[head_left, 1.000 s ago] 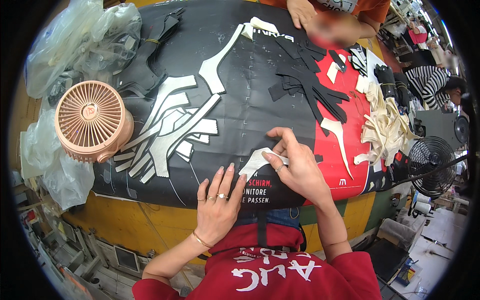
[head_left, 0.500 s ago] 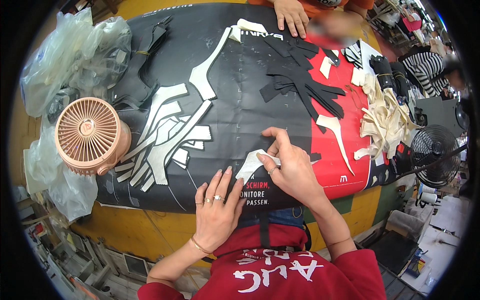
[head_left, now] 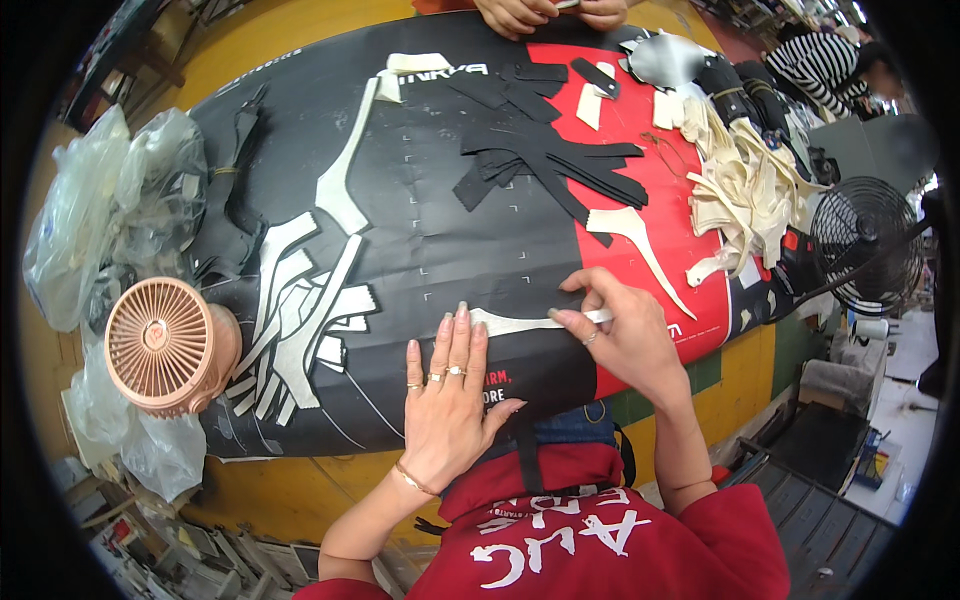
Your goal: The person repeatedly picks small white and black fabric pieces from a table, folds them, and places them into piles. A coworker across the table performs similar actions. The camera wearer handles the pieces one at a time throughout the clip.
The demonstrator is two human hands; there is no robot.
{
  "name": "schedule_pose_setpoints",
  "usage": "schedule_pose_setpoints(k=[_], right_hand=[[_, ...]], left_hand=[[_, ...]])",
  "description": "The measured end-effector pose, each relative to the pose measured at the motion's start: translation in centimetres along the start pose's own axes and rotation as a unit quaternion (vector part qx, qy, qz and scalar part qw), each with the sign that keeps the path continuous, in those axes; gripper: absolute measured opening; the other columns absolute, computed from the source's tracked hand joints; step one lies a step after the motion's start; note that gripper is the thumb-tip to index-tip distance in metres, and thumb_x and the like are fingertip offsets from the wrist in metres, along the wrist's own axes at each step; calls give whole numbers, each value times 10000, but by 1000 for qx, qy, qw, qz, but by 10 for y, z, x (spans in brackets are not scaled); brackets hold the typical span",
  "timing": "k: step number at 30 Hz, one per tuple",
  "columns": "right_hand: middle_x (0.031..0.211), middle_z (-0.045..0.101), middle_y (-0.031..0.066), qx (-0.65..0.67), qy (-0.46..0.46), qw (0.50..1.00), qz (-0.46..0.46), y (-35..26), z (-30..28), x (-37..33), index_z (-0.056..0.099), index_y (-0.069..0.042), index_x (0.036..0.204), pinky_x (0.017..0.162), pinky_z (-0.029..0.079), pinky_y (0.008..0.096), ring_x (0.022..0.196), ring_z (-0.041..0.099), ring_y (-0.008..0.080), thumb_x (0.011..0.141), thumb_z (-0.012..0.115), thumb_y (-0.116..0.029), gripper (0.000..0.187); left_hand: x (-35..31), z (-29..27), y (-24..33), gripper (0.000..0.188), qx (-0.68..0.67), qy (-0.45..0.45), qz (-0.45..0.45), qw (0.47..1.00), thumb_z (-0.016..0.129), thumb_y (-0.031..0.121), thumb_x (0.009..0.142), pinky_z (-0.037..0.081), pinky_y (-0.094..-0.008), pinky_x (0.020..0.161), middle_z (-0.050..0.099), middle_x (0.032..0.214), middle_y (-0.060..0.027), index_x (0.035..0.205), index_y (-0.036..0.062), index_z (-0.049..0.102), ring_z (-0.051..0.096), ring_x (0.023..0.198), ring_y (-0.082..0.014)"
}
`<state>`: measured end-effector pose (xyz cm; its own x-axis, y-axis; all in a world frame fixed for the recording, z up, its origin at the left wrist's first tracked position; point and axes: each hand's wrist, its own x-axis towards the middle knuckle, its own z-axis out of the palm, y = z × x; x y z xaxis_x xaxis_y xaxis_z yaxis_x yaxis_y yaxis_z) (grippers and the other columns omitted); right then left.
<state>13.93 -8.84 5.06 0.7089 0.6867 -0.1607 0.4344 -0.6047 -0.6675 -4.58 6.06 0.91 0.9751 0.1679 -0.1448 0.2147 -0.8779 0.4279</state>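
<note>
A white cut piece of fabric [head_left: 522,324], wide at one end and narrow at the other, lies stretched sideways on the black mat [head_left: 440,240] in front of me. My left hand [head_left: 440,400] rests flat, fingers straight, its fingertips at the wide end and partly covering it. Between thumb and fingers, my right hand [head_left: 632,335] pinches the narrow end. To the left is a pile of similar white pieces [head_left: 300,345]. Another white piece [head_left: 350,160] lies beyond it, and one more [head_left: 638,245] sits on the red part of the mat.
A pink fan [head_left: 165,345] and clear plastic bags [head_left: 110,200] stand at the left. Black strips [head_left: 550,165] lie mid-table; cream scraps [head_left: 750,190] are heaped at the right near a black fan [head_left: 865,235]. Another person's hands [head_left: 550,14] are at the far edge.
My right hand has moved right, and the white piece now lies extended instead of bunched near both hands. My left hand has flattened over its wide end. The view has shifted.
</note>
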Motion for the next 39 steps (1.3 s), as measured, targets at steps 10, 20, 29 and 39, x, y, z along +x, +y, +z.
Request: schedule_pose_setpoints(k=[10,20,29,39], right_hand=[[761,657,77,74,33,996,47,24,1,-4,609,-49,1090,575,471,358,673,678,245,892,746,-226,299],[785,698,85,57,42,994,81,25,2,0,527,-75,1160,612,472,418,709,680,305,867,765,-264,422],[720,673,90,20,90,995,35,26,12,-3,518,-71,1145,592,468,431,654,665,332,873,755,-241,399],[725,647,32,38,206,977,33,32,16,-16,517,-43,1302,595,426,324,588,583,179,849,788,-203,551]], left_hand=[[4,-9,8,944,46,-9,-7,999,621,590,879,121,-550,1206,252,1614,-241,1546,5,298,247,1498,-382],[9,-10,11,952,59,-10,-21,998,657,592,848,150,-540,1203,265,1604,-249,1547,42,318,279,1480,-396],[9,-9,16,931,57,17,-29,998,602,641,880,90,-568,1203,262,1611,-245,1539,37,341,239,1501,-389],[45,26,61,922,2,28,40,999,597,601,898,164,-524,1206,301,1611,-197,1527,-21,339,270,1500,-348]])
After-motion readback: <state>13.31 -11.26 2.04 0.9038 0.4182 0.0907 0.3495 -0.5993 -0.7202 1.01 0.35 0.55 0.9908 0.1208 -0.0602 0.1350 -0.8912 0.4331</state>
